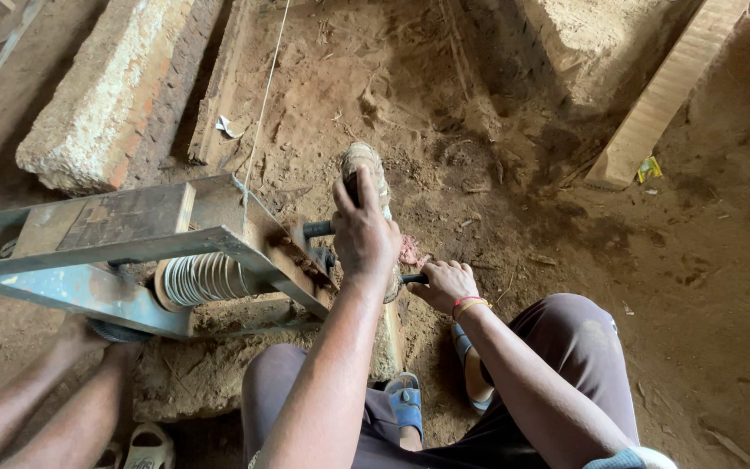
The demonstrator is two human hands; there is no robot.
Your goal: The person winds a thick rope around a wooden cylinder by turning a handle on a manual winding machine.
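Our knees in dark trousers point(566, 347) fill the bottom of the view, with blue sandals point(407, 401) on the dirt between them. Just above, our right hand point(444, 283) is clenched around a short dark crank handle point(411, 279), red and yellow bangles point(467, 304) on the wrist. Our left hand point(363, 236) reaches further forward, its fingers wrapped over the top of a dusty wheel point(366, 163) mounted at the end of a metal frame point(115, 252). Under that frame sits a spool of pale wire coils point(206, 278). At the lower left, another person's forearms point(36, 408) rest beside the frame, hands hidden beneath it. Beyond lie loose brown earth point(410, 95), a rough stone block point(106, 95) at upper left, and a pale wooden plank point(661, 95) at upper right.
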